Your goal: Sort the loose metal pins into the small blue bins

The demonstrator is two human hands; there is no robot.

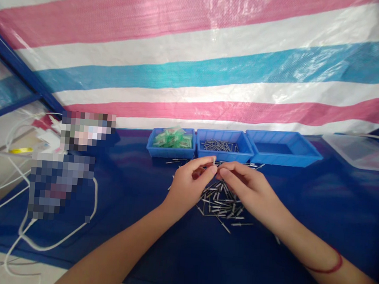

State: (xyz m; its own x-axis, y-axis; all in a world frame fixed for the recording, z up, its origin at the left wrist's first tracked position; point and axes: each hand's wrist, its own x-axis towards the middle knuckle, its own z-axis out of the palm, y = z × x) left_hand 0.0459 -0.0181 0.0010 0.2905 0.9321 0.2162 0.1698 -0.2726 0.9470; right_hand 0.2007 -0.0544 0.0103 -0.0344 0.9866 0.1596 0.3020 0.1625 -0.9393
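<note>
Both hands meet above a loose pile of blind rivets [220,201] on the dark blue table. My left hand [189,179] pinches a small pale, silvery piece between thumb and forefinger, which looks like a rivet [214,160]; most of it is covered. Fingertips of my right hand [247,181] are pressed together just beside the left ones, and whatever they hold is hidden. Behind the hands stands a blue bin [224,153] with thin metal pins in it. To its left, another blue bin [170,152] holds green-and-clear packets [173,137].
A third blue bin [283,159] stands at the right of the row, with a translucent plastic lid [359,152] beyond it. White cables [95,200] and blurred-out items lie at the left. A striped plastic sheet [194,76] hangs behind the table [122,198].
</note>
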